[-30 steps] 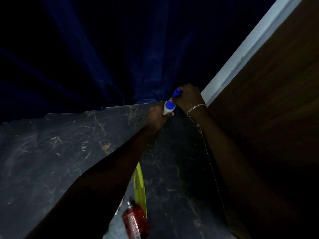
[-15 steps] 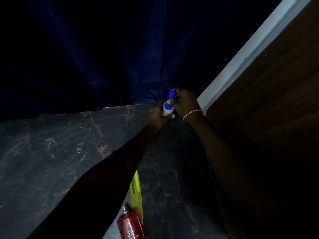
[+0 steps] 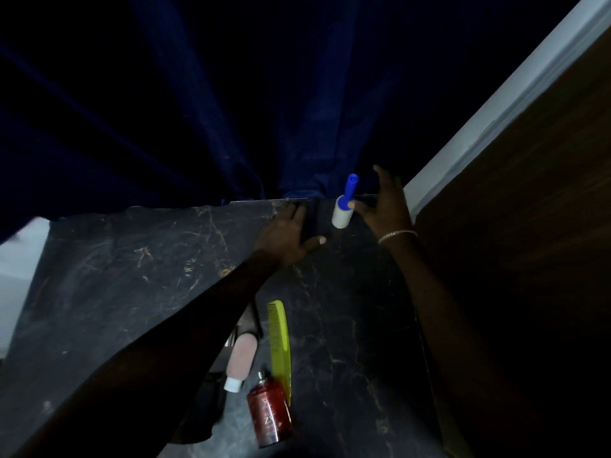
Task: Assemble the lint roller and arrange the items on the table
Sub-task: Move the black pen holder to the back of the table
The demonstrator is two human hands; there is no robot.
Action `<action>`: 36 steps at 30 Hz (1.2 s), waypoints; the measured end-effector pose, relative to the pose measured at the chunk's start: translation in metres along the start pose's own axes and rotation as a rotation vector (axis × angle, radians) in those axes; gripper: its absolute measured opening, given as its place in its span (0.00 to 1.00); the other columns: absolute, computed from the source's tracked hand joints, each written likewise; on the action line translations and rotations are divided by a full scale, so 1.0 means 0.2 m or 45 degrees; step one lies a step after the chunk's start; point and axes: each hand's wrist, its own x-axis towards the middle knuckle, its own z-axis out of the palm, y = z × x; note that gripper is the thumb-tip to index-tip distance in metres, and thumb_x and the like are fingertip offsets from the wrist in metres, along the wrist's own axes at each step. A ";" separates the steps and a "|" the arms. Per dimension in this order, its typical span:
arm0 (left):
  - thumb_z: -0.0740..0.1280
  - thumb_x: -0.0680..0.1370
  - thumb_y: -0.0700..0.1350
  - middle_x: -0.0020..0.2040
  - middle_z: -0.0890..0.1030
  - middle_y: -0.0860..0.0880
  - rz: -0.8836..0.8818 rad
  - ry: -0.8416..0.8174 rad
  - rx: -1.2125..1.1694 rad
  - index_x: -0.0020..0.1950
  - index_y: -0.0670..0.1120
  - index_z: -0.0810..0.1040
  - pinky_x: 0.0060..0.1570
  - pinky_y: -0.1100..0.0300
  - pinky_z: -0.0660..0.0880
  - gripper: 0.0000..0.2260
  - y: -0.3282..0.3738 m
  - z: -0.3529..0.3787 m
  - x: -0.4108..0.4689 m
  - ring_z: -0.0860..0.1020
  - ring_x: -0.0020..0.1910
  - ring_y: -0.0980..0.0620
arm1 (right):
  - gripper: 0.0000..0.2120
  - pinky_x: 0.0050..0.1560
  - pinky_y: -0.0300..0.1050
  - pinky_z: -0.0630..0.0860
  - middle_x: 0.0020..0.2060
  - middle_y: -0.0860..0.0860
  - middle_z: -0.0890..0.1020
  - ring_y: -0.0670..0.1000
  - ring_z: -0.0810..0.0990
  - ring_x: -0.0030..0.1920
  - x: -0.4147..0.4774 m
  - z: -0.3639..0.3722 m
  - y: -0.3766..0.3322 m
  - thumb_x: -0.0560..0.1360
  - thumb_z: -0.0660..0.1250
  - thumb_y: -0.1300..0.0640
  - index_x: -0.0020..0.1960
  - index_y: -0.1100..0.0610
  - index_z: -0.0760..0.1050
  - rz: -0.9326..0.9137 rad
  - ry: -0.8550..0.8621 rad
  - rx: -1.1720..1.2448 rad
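head cam | looks forward and steeply down | close over dark marble table [image 3: 109,276] | far edge in view

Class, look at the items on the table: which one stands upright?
The lint roller near the table's far edge: white roll down, blue handle up. The comb and both bottles lie flat.

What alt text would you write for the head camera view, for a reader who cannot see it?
A blue-handled lint roller stands at the far edge of a dark marble table, with the open right hand beside it and the left hand flat on the table. Nearer lie a yellow comb, pink bottle and red bottle.
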 end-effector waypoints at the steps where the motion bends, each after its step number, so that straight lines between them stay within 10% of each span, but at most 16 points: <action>1: 0.59 0.74 0.74 0.83 0.56 0.43 0.030 0.038 0.026 0.83 0.49 0.52 0.79 0.44 0.56 0.46 -0.03 -0.03 -0.06 0.53 0.83 0.42 | 0.45 0.68 0.55 0.72 0.75 0.57 0.64 0.59 0.67 0.73 -0.04 -0.01 0.01 0.69 0.79 0.55 0.79 0.51 0.59 -0.004 0.066 0.003; 11: 0.55 0.78 0.73 0.84 0.54 0.45 0.068 0.290 0.112 0.84 0.51 0.48 0.81 0.44 0.52 0.42 -0.31 -0.26 -0.81 0.49 0.84 0.45 | 0.44 0.73 0.58 0.69 0.77 0.53 0.62 0.56 0.64 0.76 -0.65 0.06 -0.13 0.71 0.73 0.39 0.79 0.50 0.56 -0.267 0.188 -0.199; 19: 0.57 0.78 0.72 0.83 0.57 0.45 -0.178 0.293 -0.017 0.84 0.47 0.53 0.81 0.45 0.57 0.43 -0.61 -0.25 -1.44 0.52 0.84 0.45 | 0.37 0.72 0.40 0.64 0.70 0.58 0.69 0.55 0.69 0.71 -1.19 0.38 -0.39 0.72 0.77 0.50 0.75 0.60 0.67 -0.326 -0.099 0.076; 26: 0.70 0.77 0.62 0.70 0.73 0.42 -0.382 0.375 -0.359 0.76 0.43 0.67 0.63 0.50 0.75 0.34 -0.71 -0.05 -1.80 0.75 0.66 0.43 | 0.29 0.57 0.36 0.70 0.62 0.57 0.79 0.57 0.79 0.61 -1.61 0.69 -0.52 0.71 0.77 0.50 0.68 0.58 0.73 0.026 -0.436 0.100; 36: 0.71 0.78 0.51 0.64 0.80 0.41 -0.635 0.136 -0.568 0.70 0.40 0.73 0.65 0.51 0.74 0.24 -0.68 0.10 -1.83 0.78 0.65 0.42 | 0.30 0.52 0.40 0.72 0.59 0.58 0.81 0.59 0.81 0.59 -1.85 0.90 -0.58 0.72 0.73 0.41 0.68 0.54 0.70 0.255 -0.657 -0.121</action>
